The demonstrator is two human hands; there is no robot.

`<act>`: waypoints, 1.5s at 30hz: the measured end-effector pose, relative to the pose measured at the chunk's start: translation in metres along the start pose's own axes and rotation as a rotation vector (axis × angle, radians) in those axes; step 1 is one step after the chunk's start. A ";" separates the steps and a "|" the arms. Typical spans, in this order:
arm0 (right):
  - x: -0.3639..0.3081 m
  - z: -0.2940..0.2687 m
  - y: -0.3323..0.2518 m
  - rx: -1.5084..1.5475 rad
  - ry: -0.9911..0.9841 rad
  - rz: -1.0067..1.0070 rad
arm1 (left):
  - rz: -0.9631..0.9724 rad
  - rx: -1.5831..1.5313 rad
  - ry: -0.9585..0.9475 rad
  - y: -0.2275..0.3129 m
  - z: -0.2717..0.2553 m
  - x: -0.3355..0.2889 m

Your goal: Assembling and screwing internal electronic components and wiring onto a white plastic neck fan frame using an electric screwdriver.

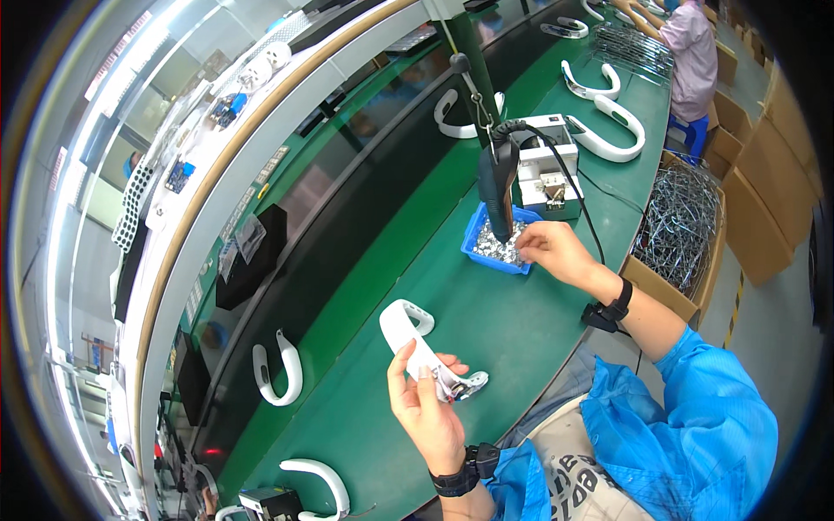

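Note:
My left hand [426,408] grips a white curved neck fan [401,328] above the green bench, thumb on its near face. The lower end of the fan is uncovered, with small inner parts showing. At the rim of a blue tray [472,246], my right hand [556,250] has its thumb and fingers pinched together. Small silvery pieces [491,248] fill the tray, too small to tell apart. Anything within the pinch is hidden. Just left of that hand a dark electric screwdriver [497,187] hangs upright over the tray.
Behind the tray stands a white and grey machine [547,165] with black cables. More white neck fans [608,130] lie along the bench and on the dark conveyor belt [339,234]. A carton of metal wire pieces [678,221] stands right. Another person [691,52] works at the far end.

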State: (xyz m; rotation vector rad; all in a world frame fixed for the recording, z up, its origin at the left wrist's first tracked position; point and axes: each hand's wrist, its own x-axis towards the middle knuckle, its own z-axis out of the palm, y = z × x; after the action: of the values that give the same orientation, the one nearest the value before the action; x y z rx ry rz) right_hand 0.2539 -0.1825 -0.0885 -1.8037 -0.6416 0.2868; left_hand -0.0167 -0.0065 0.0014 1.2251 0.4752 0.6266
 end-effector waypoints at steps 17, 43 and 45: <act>-0.069 0.048 -0.147 0.104 -0.253 -0.413 | 0.018 -0.094 -0.060 -0.004 0.009 -0.007; -0.036 0.079 -0.125 -0.283 -0.113 -1.233 | -0.014 -0.172 -0.047 -0.007 0.004 -0.004; -0.036 0.076 -0.124 -0.284 -0.145 -1.264 | -0.017 -0.142 -0.034 -0.007 0.004 -0.004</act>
State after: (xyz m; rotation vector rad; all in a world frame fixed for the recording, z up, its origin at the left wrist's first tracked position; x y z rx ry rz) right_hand 0.1519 -0.1156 -0.0012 -1.3042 -1.8267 -0.5582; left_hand -0.0160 -0.0139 -0.0042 1.0946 0.4054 0.6140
